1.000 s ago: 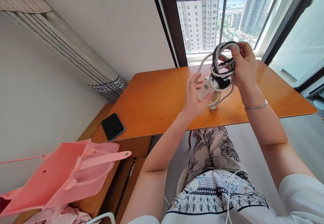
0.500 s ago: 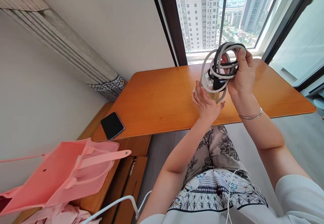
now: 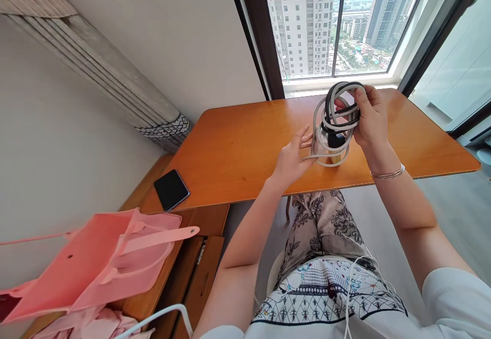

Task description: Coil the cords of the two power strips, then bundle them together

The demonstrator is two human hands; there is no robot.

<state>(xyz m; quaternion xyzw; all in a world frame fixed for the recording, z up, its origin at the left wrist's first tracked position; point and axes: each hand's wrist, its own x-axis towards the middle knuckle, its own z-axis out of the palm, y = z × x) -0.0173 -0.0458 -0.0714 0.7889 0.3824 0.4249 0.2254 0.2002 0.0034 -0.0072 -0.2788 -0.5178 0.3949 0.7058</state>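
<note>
Holding grey and black cables (image 3: 341, 127) above wooden table (image 3: 238, 144), right hand (image 3: 372, 121) grasps gathered coils. Most visible length is looped; outer grey loop sits looser beside left hand (image 3: 289, 162), whose grip I cannot tell.

They've got a white short-sleeved top (image 3: 452, 298), kinda busy patterned panel (image 3: 330, 290), floral-print trousers (image 3: 322, 226), silvery bangles (image 3: 388, 174).

glossy wood table (image 3: 238, 150), smooth plastic-looking cables (image 3: 332, 106)
</note>
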